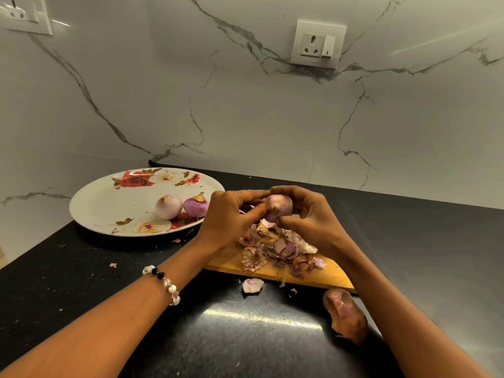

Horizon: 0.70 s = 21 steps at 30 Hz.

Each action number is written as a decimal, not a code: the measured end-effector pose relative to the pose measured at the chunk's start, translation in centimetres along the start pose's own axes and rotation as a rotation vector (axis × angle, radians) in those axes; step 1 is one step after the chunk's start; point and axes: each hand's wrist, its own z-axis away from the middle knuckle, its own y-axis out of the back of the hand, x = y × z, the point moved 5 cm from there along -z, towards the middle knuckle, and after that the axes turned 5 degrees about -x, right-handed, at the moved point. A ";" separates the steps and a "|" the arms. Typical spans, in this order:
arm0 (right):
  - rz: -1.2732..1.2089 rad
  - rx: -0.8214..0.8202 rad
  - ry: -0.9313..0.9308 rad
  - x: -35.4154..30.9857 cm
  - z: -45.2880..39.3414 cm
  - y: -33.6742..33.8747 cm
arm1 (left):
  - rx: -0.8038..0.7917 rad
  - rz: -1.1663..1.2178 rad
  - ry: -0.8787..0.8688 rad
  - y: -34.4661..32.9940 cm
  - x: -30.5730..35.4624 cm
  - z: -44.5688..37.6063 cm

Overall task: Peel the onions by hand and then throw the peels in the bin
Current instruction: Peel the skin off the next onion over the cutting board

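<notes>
Both hands are up over the wooden chopping board (275,274), left hand (227,218) and right hand (313,216) curled round 1 pale purple onion (278,206). Heap of papery peels (278,248) sits right below. 2 more onions (181,207) wait on the floral white plate (109,205).

chopping board (275,272): far end hidden beneath peel pile (275,248)
upper-left socket (26,15): cropped by frame (corner only)

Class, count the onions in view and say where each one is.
3: two onions on the plate, one onion held in both hands. Peels may hide more.
</notes>
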 end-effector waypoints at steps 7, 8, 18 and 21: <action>-0.076 0.055 0.013 -0.5 0.2 0.3 | -0.025 0.058 0.071 -0.8 0.1 0.4; -0.082 0.061 0.010 -0.7 0.4 0.2 | -0.033 0.077 0.083 -0.9 0.2 0.6; -0.107 0.185 0.024 -2.0 1.7 0.7 | -0.108 0.429 0.277 -1.1 1.1 1.3; -0.118 0.225 0.035 -2.5 2.0 0.4 | -0.073 0.501 0.307 -1.1 1.4 1.5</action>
